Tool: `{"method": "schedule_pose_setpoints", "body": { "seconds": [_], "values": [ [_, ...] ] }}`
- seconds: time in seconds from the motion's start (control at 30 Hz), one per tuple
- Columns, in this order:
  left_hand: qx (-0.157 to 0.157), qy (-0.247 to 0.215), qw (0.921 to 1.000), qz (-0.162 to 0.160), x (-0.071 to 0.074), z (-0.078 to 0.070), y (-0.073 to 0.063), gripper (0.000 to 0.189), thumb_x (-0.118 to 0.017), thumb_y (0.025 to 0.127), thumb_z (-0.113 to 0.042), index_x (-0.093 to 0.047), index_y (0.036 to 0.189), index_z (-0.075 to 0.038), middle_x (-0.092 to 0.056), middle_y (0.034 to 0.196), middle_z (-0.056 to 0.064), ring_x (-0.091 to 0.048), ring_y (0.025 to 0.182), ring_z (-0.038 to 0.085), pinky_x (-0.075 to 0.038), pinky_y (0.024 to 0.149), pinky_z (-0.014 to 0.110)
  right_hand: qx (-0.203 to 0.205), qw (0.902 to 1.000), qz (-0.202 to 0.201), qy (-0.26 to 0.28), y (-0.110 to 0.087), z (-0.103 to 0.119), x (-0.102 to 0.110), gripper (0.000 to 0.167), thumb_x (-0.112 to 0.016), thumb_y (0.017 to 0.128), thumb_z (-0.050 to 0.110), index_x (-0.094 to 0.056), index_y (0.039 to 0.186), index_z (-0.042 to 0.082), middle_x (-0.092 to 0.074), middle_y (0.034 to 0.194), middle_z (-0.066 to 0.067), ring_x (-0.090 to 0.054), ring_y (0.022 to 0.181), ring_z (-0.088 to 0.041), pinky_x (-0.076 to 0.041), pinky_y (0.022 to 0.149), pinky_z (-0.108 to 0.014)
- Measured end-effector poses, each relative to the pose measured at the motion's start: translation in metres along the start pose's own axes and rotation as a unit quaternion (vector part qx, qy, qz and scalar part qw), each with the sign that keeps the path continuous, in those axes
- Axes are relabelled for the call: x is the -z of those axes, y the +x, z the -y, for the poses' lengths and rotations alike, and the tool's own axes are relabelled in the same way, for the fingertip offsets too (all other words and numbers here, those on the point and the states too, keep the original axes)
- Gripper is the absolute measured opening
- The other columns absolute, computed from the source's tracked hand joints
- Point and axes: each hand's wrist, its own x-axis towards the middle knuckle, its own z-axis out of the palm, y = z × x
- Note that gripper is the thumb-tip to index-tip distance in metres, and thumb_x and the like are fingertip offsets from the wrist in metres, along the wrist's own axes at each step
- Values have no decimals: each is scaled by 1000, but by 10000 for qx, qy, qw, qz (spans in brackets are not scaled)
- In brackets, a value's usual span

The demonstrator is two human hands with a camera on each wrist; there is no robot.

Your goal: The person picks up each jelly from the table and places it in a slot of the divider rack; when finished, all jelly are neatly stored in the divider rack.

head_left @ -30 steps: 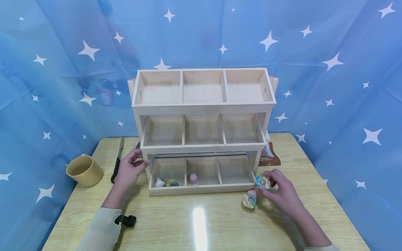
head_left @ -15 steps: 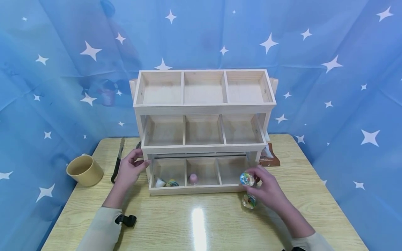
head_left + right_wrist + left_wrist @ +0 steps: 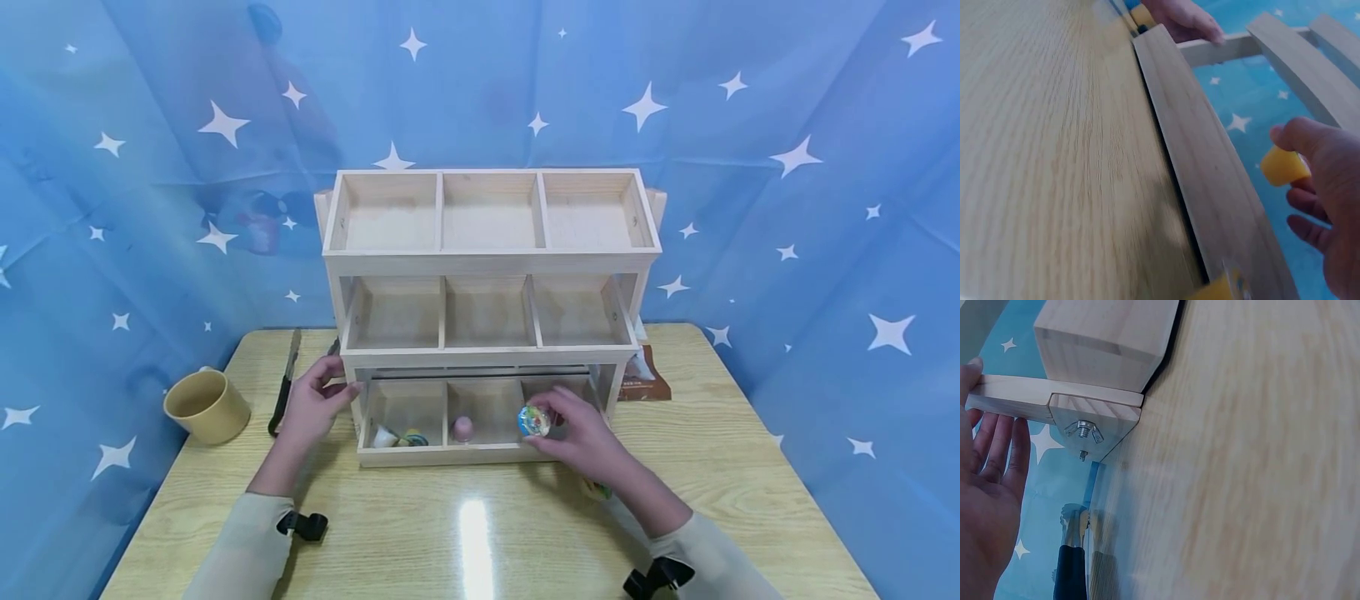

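Note:
My left hand (image 3: 318,406) grips the left upright of a three-tier wooden rack (image 3: 491,264); in the left wrist view, thumb and fingers (image 3: 1017,459) lie on opposite sides of the post. With thumb and fingertips, my right hand (image 3: 585,429) pinches a small yellow snack cup (image 3: 1285,165) with a colourful round lid, held over the bottom tier near its middle-right divider. A second small cup (image 3: 597,490) stands on the table, partly hidden under the right arm. White and yellowish small cups (image 3: 385,437) lie in the bottom left compartment, and a pink one (image 3: 462,429) in the middle.
A yellow mug (image 3: 206,407) and a black-handled knife (image 3: 282,390) are left of the rack. Behind its right side lies a brown packet (image 3: 645,379). A blue curtain with white stars (image 3: 795,157) surrounds the table (image 3: 390,533).
My right hand has carried the held cup leftward from beside the rack's right end to over the bottom tier. The left hand keeps its place on the upright.

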Motion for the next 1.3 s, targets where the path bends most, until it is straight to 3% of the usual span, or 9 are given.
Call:
{"method": "schedule_pose_setpoints", "body": {
  "seconds": [0.3, 0.67, 1.0, 1.3],
  "values": [
    [-49, 28, 10000, -7, -1, 0, 1, 40, -78, 102, 0, -63, 139, 5, -66, 125, 35, -78, 100, 11, -63, 88, 24, -155, 9969, 767, 64, 25, 8, -14, 49, -92, 94, 20, -72, 137, 6, -67, 114, 2, -63, 99, -14, -61, 84, -35],
    [72, -43, 10000, 49, 0, -1, 0, 41, -78, 103, -1, -62, 139, 5, -64, 125, 34, -78, 101, 12, -64, 87, 24, -39, 9913, 1267, -356, 47, 12, -24, 55, -91, 92, 18, -71, 140, 1, -72, 126, -5, -67, 103, -19, -61, 88, -35],
    [70, -31, 10000, 2, 0, 0, 1, 39, -78, 102, 1, -62, 137, 6, -65, 125, 36, -78, 101, 12, -64, 87, 24, 99, 9862, 1297, -1026, 55, 7, -34, 53, -93, 89, 22, -75, 135, 4, -74, 132, -9, -64, 124, -31, -56, 107, -50],
    [25, 27, 10000, 15, 0, -2, 0, 38, -78, 103, 0, -62, 137, 5, -66, 125, 35, -78, 100, 12, -64, 87, 23, 185, 9856, 1186, -1193, 58, 0, -41, 53, -95, 88, 32, -77, 133, 9, -76, 132, -4, -63, 130, -30, -38, 123, -60]
  ]
}}
